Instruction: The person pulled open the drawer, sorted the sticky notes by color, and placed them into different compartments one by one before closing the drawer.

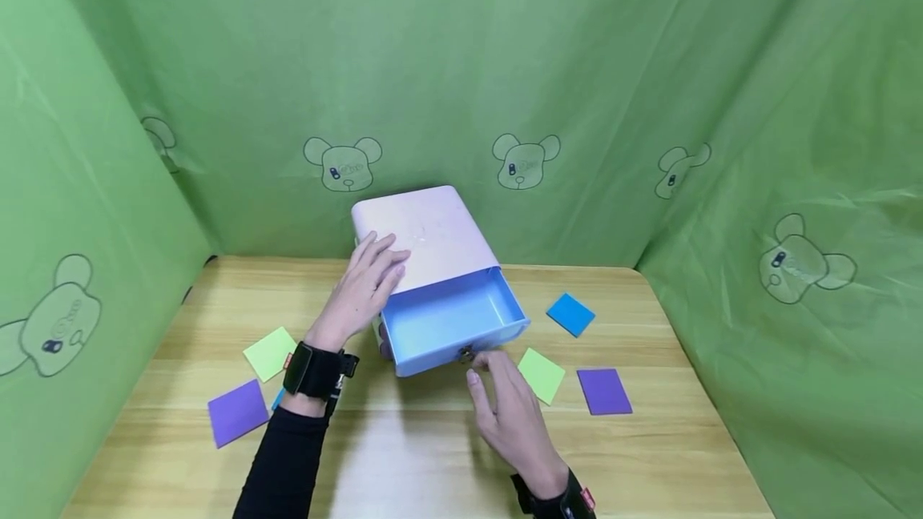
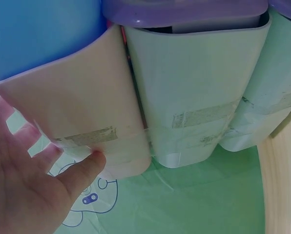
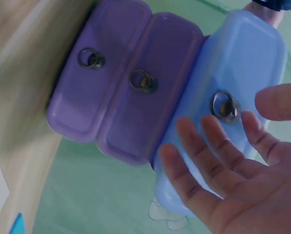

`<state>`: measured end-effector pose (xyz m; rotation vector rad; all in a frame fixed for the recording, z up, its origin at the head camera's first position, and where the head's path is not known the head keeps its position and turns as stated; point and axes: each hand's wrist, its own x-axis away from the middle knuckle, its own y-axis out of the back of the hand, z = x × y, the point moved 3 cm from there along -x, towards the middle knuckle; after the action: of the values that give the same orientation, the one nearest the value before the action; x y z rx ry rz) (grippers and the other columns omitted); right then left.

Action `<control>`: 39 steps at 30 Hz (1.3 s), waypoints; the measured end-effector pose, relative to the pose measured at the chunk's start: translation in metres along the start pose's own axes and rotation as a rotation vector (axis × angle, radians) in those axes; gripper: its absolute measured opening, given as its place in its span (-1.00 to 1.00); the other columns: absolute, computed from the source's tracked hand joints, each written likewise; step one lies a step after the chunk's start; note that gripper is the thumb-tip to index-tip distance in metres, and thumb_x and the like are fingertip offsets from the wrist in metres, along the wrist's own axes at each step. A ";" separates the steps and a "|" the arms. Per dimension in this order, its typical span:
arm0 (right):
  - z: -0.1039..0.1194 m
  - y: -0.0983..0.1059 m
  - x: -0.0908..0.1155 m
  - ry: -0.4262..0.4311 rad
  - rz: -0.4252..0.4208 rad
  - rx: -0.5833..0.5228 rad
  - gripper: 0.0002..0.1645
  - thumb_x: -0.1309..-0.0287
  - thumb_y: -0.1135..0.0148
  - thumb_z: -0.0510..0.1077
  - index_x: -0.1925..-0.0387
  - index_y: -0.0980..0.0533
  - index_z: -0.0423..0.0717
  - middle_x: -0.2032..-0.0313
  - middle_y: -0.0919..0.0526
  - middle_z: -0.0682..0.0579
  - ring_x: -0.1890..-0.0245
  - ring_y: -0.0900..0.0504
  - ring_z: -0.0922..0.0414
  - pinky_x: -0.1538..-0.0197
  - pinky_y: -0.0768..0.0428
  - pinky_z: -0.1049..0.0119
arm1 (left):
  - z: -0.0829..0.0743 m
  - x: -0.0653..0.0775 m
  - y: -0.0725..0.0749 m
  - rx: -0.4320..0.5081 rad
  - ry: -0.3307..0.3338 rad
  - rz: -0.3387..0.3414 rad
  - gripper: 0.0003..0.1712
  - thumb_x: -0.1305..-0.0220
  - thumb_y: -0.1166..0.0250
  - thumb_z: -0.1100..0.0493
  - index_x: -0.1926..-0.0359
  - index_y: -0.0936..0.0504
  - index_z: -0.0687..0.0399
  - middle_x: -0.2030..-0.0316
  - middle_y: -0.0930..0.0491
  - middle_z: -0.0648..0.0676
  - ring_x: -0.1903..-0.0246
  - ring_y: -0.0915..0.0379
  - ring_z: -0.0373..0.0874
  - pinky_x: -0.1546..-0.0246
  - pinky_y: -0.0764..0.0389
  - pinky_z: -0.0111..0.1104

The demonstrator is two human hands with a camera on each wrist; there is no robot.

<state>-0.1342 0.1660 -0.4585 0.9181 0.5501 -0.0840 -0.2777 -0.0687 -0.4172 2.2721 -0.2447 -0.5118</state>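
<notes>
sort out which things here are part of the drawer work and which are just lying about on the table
In hand:
- drawer box, with the left hand resting flat on its top
- blue drawer, pulled out
- ring pull, with the right hand open just before it

Lying about:
- blue square
- green squares
- purple squares

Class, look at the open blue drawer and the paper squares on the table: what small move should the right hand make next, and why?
Probably reach for the green square just beside the right hand. The blue drawer is pulled out and looks empty, the right hand is open by its ring pull holding nothing, and the left hand rests flat on the box top, steadying it.
</notes>
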 end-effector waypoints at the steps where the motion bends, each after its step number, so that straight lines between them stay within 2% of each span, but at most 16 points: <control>1: 0.001 0.004 -0.001 0.005 -0.018 -0.004 -0.77 -0.31 -0.27 -0.23 0.02 -0.52 -0.11 0.08 -0.65 0.00 0.04 -0.66 0.13 -0.01 -0.74 0.20 | 0.000 0.000 0.001 -0.002 -0.001 -0.001 -0.51 -0.62 0.11 -0.13 -0.33 -0.49 -0.07 -0.59 -0.11 0.09 -0.65 0.30 0.08 -0.55 -0.01 0.30; 8: -0.001 0.034 -0.008 0.039 -0.146 -0.005 -0.72 -0.20 -0.35 -0.29 0.07 -0.53 -0.20 0.13 -0.67 -0.08 0.10 -0.69 0.02 0.08 -0.75 0.08 | 0.000 -0.002 0.003 -0.006 -0.003 -0.006 -0.51 -0.62 0.12 -0.14 -0.34 -0.48 -0.08 -0.59 -0.10 0.08 -0.65 0.31 0.07 -0.52 -0.03 0.33; 14: -0.023 0.055 -0.011 0.045 -0.215 0.040 -0.73 -0.17 -0.35 -0.31 0.08 -0.55 -0.26 0.15 -0.69 -0.11 0.14 -0.68 0.00 0.13 -0.72 0.05 | 0.000 -0.002 0.005 -0.005 0.007 -0.004 -0.50 -0.61 0.13 -0.16 -0.35 -0.46 -0.11 -0.60 -0.08 0.05 -0.65 0.32 0.06 -0.53 -0.01 0.33; 18: -0.047 0.059 -0.012 -0.045 -0.237 0.084 -0.65 -0.17 -0.37 -0.29 0.02 -0.55 -0.34 0.12 -0.70 -0.21 0.12 -0.69 -0.10 0.17 -0.71 -0.01 | 0.000 -0.004 0.007 -0.009 0.009 0.000 -0.50 -0.62 0.13 -0.16 -0.36 -0.46 -0.11 -0.61 -0.07 0.04 -0.65 0.33 0.05 -0.54 0.00 0.32; 24: -0.086 0.054 -0.011 -0.249 -0.095 0.124 -0.48 -0.31 -0.32 -0.11 -0.17 -0.48 -0.38 -0.06 -0.63 -0.34 0.00 -0.64 -0.24 0.11 -0.69 -0.14 | 0.002 -0.004 0.010 -0.014 0.011 0.002 -0.50 -0.62 0.13 -0.15 -0.36 -0.46 -0.11 -0.61 -0.07 0.05 -0.65 0.33 0.07 -0.54 0.00 0.31; 33: -0.125 0.041 -0.002 -0.398 0.172 0.175 -0.26 -0.33 -0.30 -0.01 -0.31 -0.36 -0.45 -0.19 -0.48 -0.47 -0.05 -0.61 -0.30 0.03 -0.67 -0.19 | 0.003 -0.005 0.004 -0.016 0.005 0.016 -0.50 -0.62 0.13 -0.13 -0.37 -0.45 -0.08 -0.60 -0.07 0.07 -0.65 0.31 0.07 -0.57 0.03 0.27; 39: -0.141 0.032 0.006 -0.505 0.350 0.190 -0.04 -0.25 -0.35 0.13 -0.37 -0.24 -0.50 -0.27 -0.34 -0.57 -0.11 -0.54 -0.45 -0.06 -0.63 -0.31 | 0.003 -0.002 -0.001 -0.013 0.003 0.013 -0.50 -0.62 0.13 -0.14 -0.36 -0.46 -0.09 -0.60 -0.09 0.07 -0.65 0.30 0.06 -0.58 0.04 0.23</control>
<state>-0.1779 0.2956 -0.5062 1.1187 -0.0916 -0.0493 -0.2806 -0.0693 -0.4186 2.2567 -0.2542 -0.5017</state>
